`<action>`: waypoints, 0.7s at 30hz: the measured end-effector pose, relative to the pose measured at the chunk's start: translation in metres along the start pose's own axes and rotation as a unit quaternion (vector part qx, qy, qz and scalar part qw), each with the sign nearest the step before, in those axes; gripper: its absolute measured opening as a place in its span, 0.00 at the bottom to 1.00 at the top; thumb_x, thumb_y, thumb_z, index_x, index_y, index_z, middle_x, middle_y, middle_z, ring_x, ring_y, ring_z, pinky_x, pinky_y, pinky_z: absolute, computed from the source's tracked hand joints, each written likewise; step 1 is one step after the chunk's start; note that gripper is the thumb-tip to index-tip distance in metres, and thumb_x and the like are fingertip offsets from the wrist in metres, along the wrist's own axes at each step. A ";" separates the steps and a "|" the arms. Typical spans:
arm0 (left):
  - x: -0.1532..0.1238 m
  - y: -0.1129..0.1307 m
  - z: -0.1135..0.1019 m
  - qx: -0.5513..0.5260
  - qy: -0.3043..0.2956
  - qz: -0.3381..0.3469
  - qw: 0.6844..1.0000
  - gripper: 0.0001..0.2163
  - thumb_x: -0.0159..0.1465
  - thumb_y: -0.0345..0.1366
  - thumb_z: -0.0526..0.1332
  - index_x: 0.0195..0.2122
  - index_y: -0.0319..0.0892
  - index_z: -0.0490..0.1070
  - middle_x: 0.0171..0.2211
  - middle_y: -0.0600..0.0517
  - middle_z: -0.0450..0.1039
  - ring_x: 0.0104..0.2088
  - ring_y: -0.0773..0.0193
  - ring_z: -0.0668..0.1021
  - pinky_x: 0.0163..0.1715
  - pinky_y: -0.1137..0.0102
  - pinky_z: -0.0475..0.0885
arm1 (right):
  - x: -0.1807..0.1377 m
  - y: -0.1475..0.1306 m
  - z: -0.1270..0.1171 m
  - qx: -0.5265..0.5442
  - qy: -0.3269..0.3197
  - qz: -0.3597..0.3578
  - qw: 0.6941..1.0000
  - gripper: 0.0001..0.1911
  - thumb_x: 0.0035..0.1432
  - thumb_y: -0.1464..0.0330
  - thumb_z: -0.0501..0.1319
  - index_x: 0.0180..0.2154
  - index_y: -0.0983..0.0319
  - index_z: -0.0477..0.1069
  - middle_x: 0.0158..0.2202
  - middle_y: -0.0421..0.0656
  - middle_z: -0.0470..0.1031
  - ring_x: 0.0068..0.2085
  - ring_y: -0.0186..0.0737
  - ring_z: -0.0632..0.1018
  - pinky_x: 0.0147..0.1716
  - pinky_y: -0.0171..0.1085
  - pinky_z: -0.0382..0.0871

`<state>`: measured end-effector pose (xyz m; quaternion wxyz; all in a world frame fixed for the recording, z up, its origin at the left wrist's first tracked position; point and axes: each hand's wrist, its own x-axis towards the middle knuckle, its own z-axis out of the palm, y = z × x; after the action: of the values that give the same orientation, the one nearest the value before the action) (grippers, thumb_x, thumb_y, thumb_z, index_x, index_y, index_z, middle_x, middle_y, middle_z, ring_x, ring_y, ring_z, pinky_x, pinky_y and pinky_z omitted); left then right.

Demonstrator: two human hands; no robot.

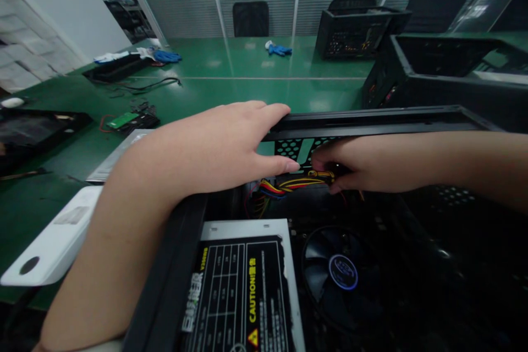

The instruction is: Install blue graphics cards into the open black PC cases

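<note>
An open black computer case point(371, 121) lies in front of me. My left hand point(247, 137) lies over its far left rim, fingers stretched out along the top and the thumb pointing right, apart from them. Inside, my right hand point(355, 165) is closed by the perforated panel point(287, 147), its thumb and fingers on the end of a cable bundle point(289, 182) with yellow, red, black and blue wires. What that end looks like is hidden. The power supply point(243, 286) with a caution label sits nearest me, and a round fan point(342, 272) is right of it.
More black computer cases point(357, 33) stand at the back right of the green table point(198, 60). A blue glove point(279, 49) lies at the back. On the left are a white device point(61, 236), a green circuit board point(124, 120) and a black panel point(45, 132).
</note>
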<state>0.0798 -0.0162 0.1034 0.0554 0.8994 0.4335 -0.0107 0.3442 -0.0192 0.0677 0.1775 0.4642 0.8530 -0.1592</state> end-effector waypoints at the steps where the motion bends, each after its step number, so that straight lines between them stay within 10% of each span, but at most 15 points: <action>1: 0.000 0.000 0.000 0.000 0.000 0.001 1.000 0.42 0.71 0.68 0.59 0.79 0.50 0.66 0.75 0.46 0.73 0.72 0.38 0.77 0.74 0.49 0.74 | -0.001 0.000 -0.001 0.008 -0.005 -0.003 1.000 0.09 0.62 0.67 0.74 0.44 0.55 0.80 0.41 0.41 0.84 0.41 0.48 0.81 0.40 0.43 0.67; 21: 0.000 -0.003 -0.001 -0.028 0.009 0.010 1.000 0.43 0.70 0.70 0.60 0.80 0.52 0.66 0.76 0.47 0.73 0.74 0.36 0.75 0.79 0.46 0.71 | -0.007 0.002 -0.005 0.136 -0.014 -0.076 0.988 0.19 0.76 0.53 0.56 0.46 0.58 0.79 0.39 0.46 0.82 0.39 0.49 0.80 0.40 0.44 0.70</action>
<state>0.0774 -0.0143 0.1038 0.0765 0.9019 0.4250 0.0099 0.3492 -0.0211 0.0753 0.1121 0.4159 0.8535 -0.2933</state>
